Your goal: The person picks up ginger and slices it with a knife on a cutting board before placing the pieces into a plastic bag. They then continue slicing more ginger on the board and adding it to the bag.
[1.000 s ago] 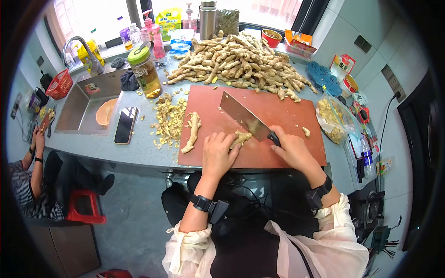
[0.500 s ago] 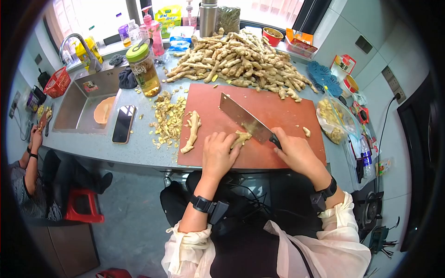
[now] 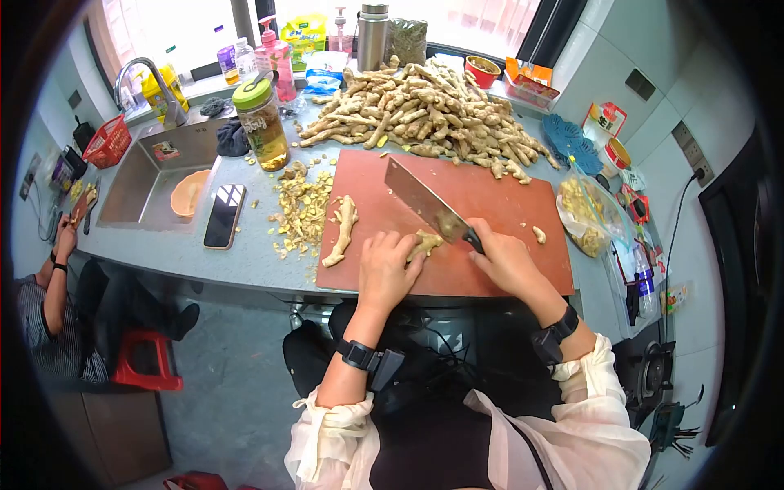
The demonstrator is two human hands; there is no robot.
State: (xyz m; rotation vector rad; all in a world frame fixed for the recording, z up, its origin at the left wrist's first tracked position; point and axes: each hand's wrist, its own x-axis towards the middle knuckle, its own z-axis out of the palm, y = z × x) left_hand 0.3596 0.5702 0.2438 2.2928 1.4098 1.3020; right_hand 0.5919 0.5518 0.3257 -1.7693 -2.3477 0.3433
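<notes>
Ginger piece (image 3: 426, 242) is on the reddish-brown cutting board (image 3: 498, 188), nearer the front edge than the back; from my end, my left grip (image 3: 389, 265) has it pinned, fingers and thumb closed in around its left part; my right grip (image 3: 502, 255) is wrapped around the black handle of the cleaver (image 3: 423, 198), blade angled away toward the upper left, handle end of the blade right by the piece; can't tell from my view if it's actually touching. A knobbly ginger root (image 3: 341, 233) lies along the board's left side, and a small ginger chunk (image 3: 539, 234) sits by itself toward the right; just off the left edge I've got a loose heap of ginger slices (image 3: 298, 208) on the grey table (image 3: 253, 265), then a phone (image 3: 224, 216), then the sink (image 3: 131, 196); huge ginger pile (image 3: 433, 110) behind the board, green-lidded jar (image 3: 265, 135) to its left, blue dish (image 3: 565, 139) to its right; clear bag (image 3: 581, 208) of yellowish pieces by the board's right edge; another person's hand (image 3: 65, 235) is way over left, details too small for me.
</notes>
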